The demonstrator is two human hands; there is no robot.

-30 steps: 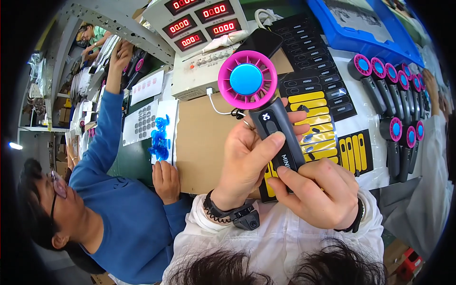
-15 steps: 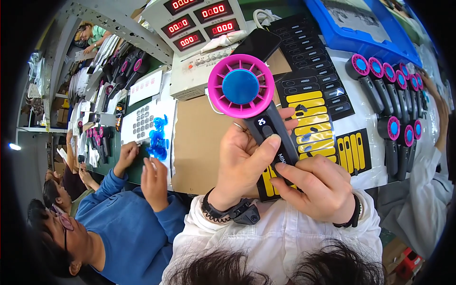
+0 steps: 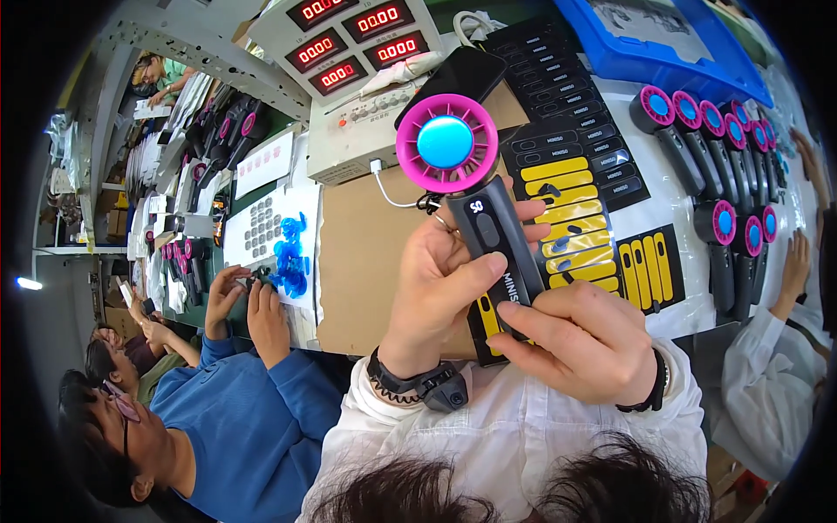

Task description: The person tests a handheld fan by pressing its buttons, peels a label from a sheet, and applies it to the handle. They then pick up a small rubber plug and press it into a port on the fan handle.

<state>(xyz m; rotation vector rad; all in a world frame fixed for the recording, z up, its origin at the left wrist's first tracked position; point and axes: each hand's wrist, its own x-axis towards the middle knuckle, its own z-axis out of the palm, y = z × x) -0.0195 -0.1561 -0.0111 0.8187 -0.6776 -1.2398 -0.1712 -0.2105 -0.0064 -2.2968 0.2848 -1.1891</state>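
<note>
A handheld fan with a dark grey handle, a magenta ring and a blue centre stands out in front of me, head pointing away. A small lit display shows near the top of its handle. My left hand is wrapped round the handle from the left, thumb pressed on its front and fingertips showing on the far side. My right hand pinches the lower end, thumb and forefinger on the front panel. Under the fan lies a sheet of yellow backing strips, some with small black pieces on them.
A tester with red digit displays stands at the back, a white cable beside it. Several similar fans lie at the right, below a blue tray. At left, a co-worker's hands are near blue film pieces. Brown cardboard covers the middle.
The fan's head has tipped farther back, so its ring looks smaller and its inner side shows. Both my hands keep their grip. The co-worker's hands at left have come together round something small and dark.
</note>
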